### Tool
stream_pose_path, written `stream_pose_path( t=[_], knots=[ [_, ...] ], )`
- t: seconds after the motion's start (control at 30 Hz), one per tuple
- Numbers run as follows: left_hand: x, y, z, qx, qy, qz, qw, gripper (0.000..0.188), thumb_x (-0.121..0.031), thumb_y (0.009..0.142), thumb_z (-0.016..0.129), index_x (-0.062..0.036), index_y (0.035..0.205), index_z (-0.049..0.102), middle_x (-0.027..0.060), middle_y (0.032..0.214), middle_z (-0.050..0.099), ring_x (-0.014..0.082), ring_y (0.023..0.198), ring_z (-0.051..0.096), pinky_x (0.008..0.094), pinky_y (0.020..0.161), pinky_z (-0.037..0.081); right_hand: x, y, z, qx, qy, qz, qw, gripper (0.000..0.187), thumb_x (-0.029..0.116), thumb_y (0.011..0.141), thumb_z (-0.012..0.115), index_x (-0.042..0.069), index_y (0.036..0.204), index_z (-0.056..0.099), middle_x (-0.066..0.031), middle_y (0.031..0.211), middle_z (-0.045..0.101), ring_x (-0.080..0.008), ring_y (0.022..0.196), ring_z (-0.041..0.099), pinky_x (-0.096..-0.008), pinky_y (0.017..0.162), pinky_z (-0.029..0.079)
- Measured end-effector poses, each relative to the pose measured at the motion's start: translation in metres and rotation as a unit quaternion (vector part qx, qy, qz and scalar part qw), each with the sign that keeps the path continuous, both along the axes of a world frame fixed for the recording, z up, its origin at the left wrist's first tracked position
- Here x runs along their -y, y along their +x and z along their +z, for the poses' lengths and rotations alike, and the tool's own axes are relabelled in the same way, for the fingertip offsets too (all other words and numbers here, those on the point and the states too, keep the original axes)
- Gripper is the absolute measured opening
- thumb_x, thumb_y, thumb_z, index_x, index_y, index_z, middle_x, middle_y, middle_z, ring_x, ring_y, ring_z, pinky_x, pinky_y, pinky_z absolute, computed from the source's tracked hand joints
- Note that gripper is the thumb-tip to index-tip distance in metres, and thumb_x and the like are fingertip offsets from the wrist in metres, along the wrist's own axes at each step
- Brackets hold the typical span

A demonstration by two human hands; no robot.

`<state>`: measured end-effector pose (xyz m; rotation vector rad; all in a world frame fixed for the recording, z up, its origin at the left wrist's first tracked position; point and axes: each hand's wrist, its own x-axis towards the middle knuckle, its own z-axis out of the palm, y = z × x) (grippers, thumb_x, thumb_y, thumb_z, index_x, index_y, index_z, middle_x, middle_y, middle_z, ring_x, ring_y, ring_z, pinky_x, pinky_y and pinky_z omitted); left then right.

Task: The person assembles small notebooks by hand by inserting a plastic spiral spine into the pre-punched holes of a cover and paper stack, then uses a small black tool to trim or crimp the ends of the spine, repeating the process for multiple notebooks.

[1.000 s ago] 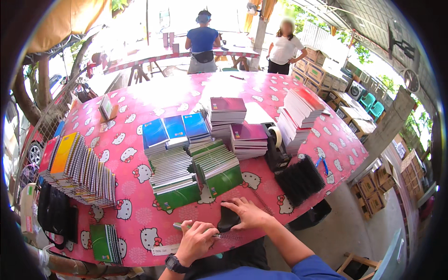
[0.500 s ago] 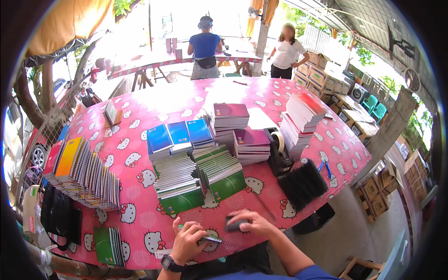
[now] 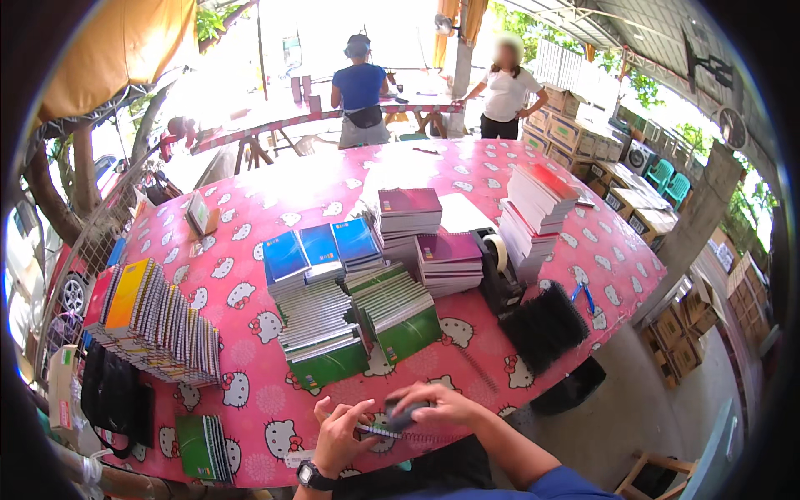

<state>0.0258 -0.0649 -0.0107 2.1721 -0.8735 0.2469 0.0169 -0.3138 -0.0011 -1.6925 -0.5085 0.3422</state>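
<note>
My left hand (image 3: 340,432), with a dark watch on its wrist, closes around a thin notebook (image 3: 380,430) held edge-up at the table's near edge. From the notebook's right end sticks out a thin dark spiral coil (image 3: 429,437). My right hand (image 3: 437,405) grips a dark, rounded, mouse-shaped object (image 3: 405,410) just above the notebook's edge. Whether that object touches the notebook I cannot tell. Ahead of my hands stand two rows of green notebooks (image 3: 329,364), with blue notebooks (image 3: 321,249) behind them.
Spiral notebooks (image 3: 158,321) and a black bag (image 3: 108,392) stand left; green notebooks (image 3: 200,448) lie nearer. Purple-covered stacks (image 3: 450,248), a tape dispenser (image 3: 498,279), a heap of black coils (image 3: 543,329) and blue pliers (image 3: 583,293) stand right. Two people are beyond the table.
My right hand has moved left with the dark object, closer to my left hand. My left hand has shifted slightly, still on the notebook. The whole view has tilted a little.
</note>
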Motion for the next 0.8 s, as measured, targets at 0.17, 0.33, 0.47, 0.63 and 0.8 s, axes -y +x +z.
stream_pose_path(
  t=[0.17, 0.33, 0.47, 0.63, 0.8],
  knots=[
    [0.001, 0.004, -0.003, 0.005, 0.008, -0.001, 1.0, 0.074, -0.022, 0.058, 0.084, -0.0148, 0.124, 0.052, -0.0072, 0.077, 0.064, 0.0135, 0.082, 0.062, 0.046, 0.102, 0.024, -0.008, 0.011, 0.005, 0.074, -0.288, -0.082, 0.951, 0.038, 0.041, 0.081, 0.068, 0.011, 0.104, 0.071, -0.014, 0.127, 0.057, -0.027, 0.118, 0.049, -0.0404, 0.097, 0.04],
    [0.002, 0.006, -0.007, 0.015, 0.012, 0.001, 1.0, 0.071, -0.025, 0.06, 0.084, -0.0139, 0.122, 0.052, -0.0066, 0.077, 0.064, 0.014, 0.081, 0.062, 0.0459, 0.102, 0.024, -0.018, 0.012, 0.006, 0.044, -0.126, -0.012, 0.991, 0.039, 0.044, 0.079, 0.07, 0.011, 0.099, 0.072, -0.0144, 0.122, 0.059, -0.0277, 0.115, 0.05, -0.0395, 0.094, 0.042],
    [0.001, 0.009, -0.003, 0.022, 0.003, 0.024, 0.999, 0.074, -0.028, 0.058, 0.085, -0.0124, 0.122, 0.052, -0.0049, 0.075, 0.064, 0.0153, 0.08, 0.061, 0.0424, 0.099, 0.027, -0.021, 0.011, 0.01, 0.038, -0.109, -0.034, 0.993, 0.04, 0.044, 0.078, 0.072, 0.011, 0.1, 0.071, -0.0143, 0.116, 0.061, -0.0296, 0.111, 0.051, -0.0391, 0.089, 0.044],
    [0.001, 0.013, 0.005, 0.057, -0.015, 0.046, 0.997, 0.081, -0.031, 0.054, 0.087, -0.0113, 0.123, 0.051, 0.0027, 0.092, 0.064, 0.0219, 0.083, 0.06, 0.0398, 0.097, 0.03, -0.018, 0.027, 0.001, 0.034, -0.247, -0.065, 0.966, 0.041, 0.042, 0.079, 0.071, 0.011, 0.106, 0.07, -0.0149, 0.129, 0.055, -0.0293, 0.12, 0.047, -0.0413, 0.101, 0.036],
    [-0.034, 0.022, -0.03, -0.297, -0.35, 0.034, 0.888, 0.04, 0.013, 0.077, 0.064, 0.0025, 0.115, 0.057, 0.0102, 0.109, 0.063, 0.0145, 0.101, 0.06, 0.0281, 0.086, 0.051, -0.034, 0.016, 0.01, -0.002, 0.052, 0.004, 0.999, 0.043, 0.044, 0.078, 0.072, 0.011, 0.106, 0.069, -0.0197, 0.128, 0.053, -0.0332, 0.121, 0.046, -0.0427, 0.1, 0.037]
  ],
)
